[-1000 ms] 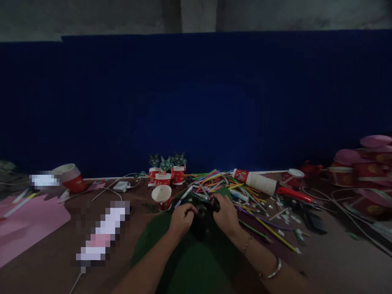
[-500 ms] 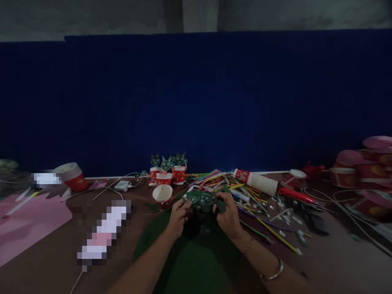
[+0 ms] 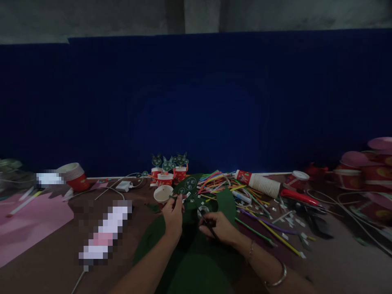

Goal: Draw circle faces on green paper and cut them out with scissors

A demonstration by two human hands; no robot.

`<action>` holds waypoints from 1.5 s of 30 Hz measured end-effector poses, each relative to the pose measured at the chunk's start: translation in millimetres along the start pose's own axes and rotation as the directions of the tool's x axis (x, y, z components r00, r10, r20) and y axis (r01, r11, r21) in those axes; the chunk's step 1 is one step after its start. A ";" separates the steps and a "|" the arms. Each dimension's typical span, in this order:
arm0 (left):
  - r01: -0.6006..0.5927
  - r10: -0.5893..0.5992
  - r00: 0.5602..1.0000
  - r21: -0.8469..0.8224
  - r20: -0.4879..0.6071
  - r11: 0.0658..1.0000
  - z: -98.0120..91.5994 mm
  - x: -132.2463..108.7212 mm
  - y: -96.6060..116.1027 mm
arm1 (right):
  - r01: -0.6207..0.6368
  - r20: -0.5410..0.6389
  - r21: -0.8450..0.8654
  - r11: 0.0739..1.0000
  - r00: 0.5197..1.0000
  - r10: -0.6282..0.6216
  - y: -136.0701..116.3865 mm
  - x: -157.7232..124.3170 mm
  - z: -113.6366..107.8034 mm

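Note:
My left hand (image 3: 173, 214) is closed, pinching a strip of dark green paper (image 3: 187, 186) with round shapes outlined in white. My right hand (image 3: 216, 226) curls around dark-handled scissors (image 3: 210, 228), low over a large green sheet (image 3: 190, 261); the blades are hard to make out. Another green paper piece (image 3: 226, 204) lies just beyond my right hand. Close behind my left hand stands an open paper cup (image 3: 163, 194). Behind it, red paper cups (image 3: 165, 179) carry green cat-like faces (image 3: 168, 164).
Coloured pipe cleaners (image 3: 214, 181) and small white scraps spread to the right, with a toppled cup stack (image 3: 260, 183) behind. A red-handled tool (image 3: 300, 197) lies farther right among cables. Pink paper (image 3: 36, 224), another cup stack (image 3: 73, 176) and a pixelated object (image 3: 105, 230) occupy the left.
Both hands held the green paper before. The left hand has drawn it left and tilted it; the right hand has let go, moved down and grasped the scissors.

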State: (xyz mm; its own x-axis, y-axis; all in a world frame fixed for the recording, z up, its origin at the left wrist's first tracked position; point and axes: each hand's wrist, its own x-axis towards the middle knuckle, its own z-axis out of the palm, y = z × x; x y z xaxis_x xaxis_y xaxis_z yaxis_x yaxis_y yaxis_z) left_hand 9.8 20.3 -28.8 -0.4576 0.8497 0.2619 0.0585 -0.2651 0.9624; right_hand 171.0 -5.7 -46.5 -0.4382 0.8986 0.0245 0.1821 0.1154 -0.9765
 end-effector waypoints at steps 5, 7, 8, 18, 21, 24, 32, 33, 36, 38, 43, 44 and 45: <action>0.157 -0.144 0.980 -0.092 0.134 0.983 6.8 -7.8 4.2 | -0.065 0.034 0.081 0.995 0.997 0.063 0.0 0.6 0.5; 0.243 -0.220 0.957 -0.107 0.189 0.964 9.4 -12.3 6.1 | -0.035 0.003 0.113 0.993 0.999 0.035 -0.1 1.8 -0.8; 0.280 -0.252 0.942 -0.106 0.221 0.954 10.3 -14.4 6.8 | -0.020 -0.006 0.121 0.992 1.000 0.021 -0.4 2.5 -1.3; 0.354 -0.295 0.871 -0.086 0.394 0.931 10.3 -19.8 9.3 | 0.008 -0.106 0.122 0.992 0.994 0.006 -4.8 4.5 1.1; 0.366 -0.301 0.865 -0.094 0.401 0.926 10.2 -18.9 10.0 | 0.039 -0.122 0.095 0.995 0.992 -0.027 -3.7 4.8 1.1; 0.370 -0.301 0.864 -0.102 0.404 0.924 9.9 -18.0 10.1 | 0.022 -0.132 0.100 0.995 0.991 -0.009 -2.5 5.1 1.2; 0.360 -0.310 0.840 -0.030 0.446 0.932 9.2 -17.7 6.5 | 0.035 -0.175 0.074 0.997 0.984 -0.022 -4.4 5.1 0.4; 0.363 -0.310 0.839 -0.035 0.448 0.931 9.1 -17.6 5.9 | 0.023 -0.175 0.065 0.998 0.984 -0.011 -3.9 5.3 -0.2; 0.366 -0.308 0.833 -0.040 0.460 0.930 8.8 -16.4 4.5 | -0.007 -0.179 0.079 0.997 0.984 0.021 -1.4 6.1 -2.1; 0.361 -0.302 0.830 -0.039 0.469 0.932 8.5 -15.1 3.3 | -0.035 -0.165 0.101 0.994 0.985 0.052 -0.1 6.1 -3.5; 0.330 -0.255 0.860 -0.101 0.442 0.938 7.9 -11.4 -1.7 | -0.113 -0.069 0.211 0.971 0.989 0.130 -2.8 3.1 -5.6; 0.323 -0.243 0.868 -0.122 0.432 0.938 7.9 -11.1 -2.4 | -0.100 -0.077 0.236 0.967 0.990 0.121 -3.7 2.6 -5.7; 0.320 -0.236 0.874 -0.137 0.425 0.937 7.9 -11.2 -2.5 | -0.080 -0.100 0.257 0.963 0.989 0.109 -4.4 2.2 -5.7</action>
State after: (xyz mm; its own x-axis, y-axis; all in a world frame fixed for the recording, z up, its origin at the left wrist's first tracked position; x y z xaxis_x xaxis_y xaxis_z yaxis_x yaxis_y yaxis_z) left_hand 21.8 15.1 -33.6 -0.0361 0.9988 0.0318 -0.2135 -0.0388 0.9762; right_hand 174.2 -1.8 -40.9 -0.3253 0.9437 -0.0606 -0.0154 -0.0694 -0.9975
